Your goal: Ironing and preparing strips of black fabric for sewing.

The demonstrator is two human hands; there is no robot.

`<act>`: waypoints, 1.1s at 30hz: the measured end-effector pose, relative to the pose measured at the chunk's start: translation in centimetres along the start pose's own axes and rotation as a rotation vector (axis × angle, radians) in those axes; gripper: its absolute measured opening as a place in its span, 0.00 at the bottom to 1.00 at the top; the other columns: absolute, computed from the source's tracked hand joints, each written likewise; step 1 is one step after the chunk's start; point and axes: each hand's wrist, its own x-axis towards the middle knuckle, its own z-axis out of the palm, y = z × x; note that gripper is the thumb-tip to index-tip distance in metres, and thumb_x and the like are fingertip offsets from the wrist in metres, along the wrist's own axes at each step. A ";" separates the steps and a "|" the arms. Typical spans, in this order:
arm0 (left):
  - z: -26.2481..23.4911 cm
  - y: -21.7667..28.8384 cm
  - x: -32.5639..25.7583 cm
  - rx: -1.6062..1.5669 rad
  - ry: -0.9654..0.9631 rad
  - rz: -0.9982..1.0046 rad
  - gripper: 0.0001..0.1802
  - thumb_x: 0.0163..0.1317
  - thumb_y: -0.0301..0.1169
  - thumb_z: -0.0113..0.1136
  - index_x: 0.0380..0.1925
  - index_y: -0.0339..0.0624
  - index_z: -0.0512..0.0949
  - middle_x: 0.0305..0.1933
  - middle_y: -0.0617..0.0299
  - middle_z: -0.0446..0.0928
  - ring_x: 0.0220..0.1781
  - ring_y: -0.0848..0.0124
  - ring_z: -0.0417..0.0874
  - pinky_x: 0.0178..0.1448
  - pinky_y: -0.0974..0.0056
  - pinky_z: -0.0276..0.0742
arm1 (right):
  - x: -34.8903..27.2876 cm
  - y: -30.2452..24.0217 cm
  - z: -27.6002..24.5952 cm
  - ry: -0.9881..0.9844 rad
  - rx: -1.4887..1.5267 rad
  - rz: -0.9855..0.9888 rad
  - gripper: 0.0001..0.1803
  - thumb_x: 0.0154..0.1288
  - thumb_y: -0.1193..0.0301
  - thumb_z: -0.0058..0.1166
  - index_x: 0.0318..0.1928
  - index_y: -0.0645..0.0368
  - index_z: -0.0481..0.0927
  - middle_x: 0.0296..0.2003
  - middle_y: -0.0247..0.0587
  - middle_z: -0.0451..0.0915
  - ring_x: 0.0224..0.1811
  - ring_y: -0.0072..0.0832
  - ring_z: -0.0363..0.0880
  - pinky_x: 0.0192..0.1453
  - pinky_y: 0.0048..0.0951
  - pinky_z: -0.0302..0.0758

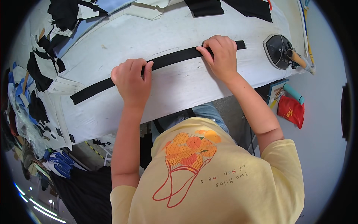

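A long black fabric strip point(173, 58) lies across the white padded table point(179, 84), curving slightly in this view. My left hand point(131, 80) grips it left of its middle, thumb toward the right and fingers curled over the strip. Further right, my right hand point(222, 56) holds the strip near its right end, with the thumb pressed against the near edge and fingers bent over the top. Both ends of the strip stick out past my hands. What lies under my curled fingers is hidden.
At the right edge of the table sits a dark iron point(278, 51) with a wooden handle point(297, 59). Black cloth pieces point(204, 7) lie along the far edge. Fabric scraps point(39, 71) pile up at the left. A red pouch point(291, 111) hangs below the table at right.
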 end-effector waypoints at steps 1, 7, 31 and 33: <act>0.1 0.0 0.0 -0.001 0.000 -0.002 0.09 0.59 0.34 0.68 0.27 0.50 0.75 0.27 0.71 0.75 0.33 0.67 0.75 0.51 0.58 0.63 | 0.0 0.0 0.1 -0.002 -0.001 -0.001 0.12 0.58 0.60 0.66 0.28 0.51 0.77 0.28 0.30 0.74 0.33 0.34 0.71 0.43 0.37 0.63; 0.3 -0.1 -0.4 0.027 -0.007 -0.020 0.09 0.59 0.35 0.68 0.26 0.50 0.75 0.27 0.72 0.74 0.33 0.68 0.74 0.54 0.57 0.63 | -0.2 0.0 0.2 -0.023 -0.017 0.001 0.13 0.58 0.60 0.66 0.28 0.51 0.76 0.28 0.30 0.74 0.33 0.34 0.71 0.43 0.37 0.63; 3.3 4.1 0.9 -0.084 -0.110 0.433 0.17 0.58 0.28 0.55 0.49 0.44 0.80 0.53 0.66 0.77 0.54 0.68 0.77 0.54 0.61 0.72 | -0.7 -0.3 0.6 0.041 -0.119 -0.006 0.13 0.57 0.59 0.65 0.30 0.49 0.75 0.30 0.28 0.73 0.35 0.32 0.70 0.49 0.37 0.61; 4.5 4.7 1.2 -0.190 -0.123 0.483 0.19 0.56 0.28 0.56 0.49 0.42 0.80 0.55 0.65 0.77 0.54 0.68 0.78 0.51 0.65 0.76 | -0.7 -0.5 0.5 0.025 -0.109 0.026 0.13 0.57 0.58 0.65 0.31 0.49 0.76 0.31 0.28 0.74 0.38 0.32 0.70 0.52 0.38 0.61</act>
